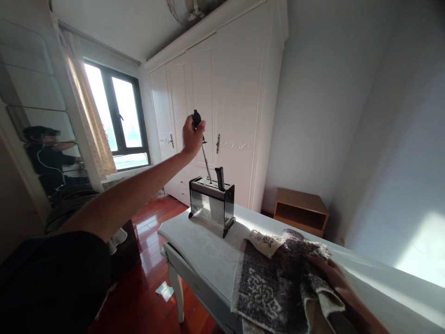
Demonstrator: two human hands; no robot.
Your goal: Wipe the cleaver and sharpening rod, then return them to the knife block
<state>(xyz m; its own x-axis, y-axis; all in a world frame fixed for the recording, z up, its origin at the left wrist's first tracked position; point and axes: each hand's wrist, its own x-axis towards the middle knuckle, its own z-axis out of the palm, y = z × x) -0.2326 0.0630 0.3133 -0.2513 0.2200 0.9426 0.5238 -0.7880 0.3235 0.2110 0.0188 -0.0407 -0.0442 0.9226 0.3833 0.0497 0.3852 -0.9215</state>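
Observation:
My left hand is raised and closed round the black handle of a thin metal rod. The rod slants down into a slot in the top of a knife block, which has dark ends and clear sides. A second black handle sticks up from the block beside it. The block stands at the far end of a white table. At the lower right, my right hand holds a bunched brown and white patterned towel against the tabletop.
A white wardrobe stands behind the table. To the right is a low wooden cabinet. A window and curtain are at the left, near a mirror. White paper lies on the red floor.

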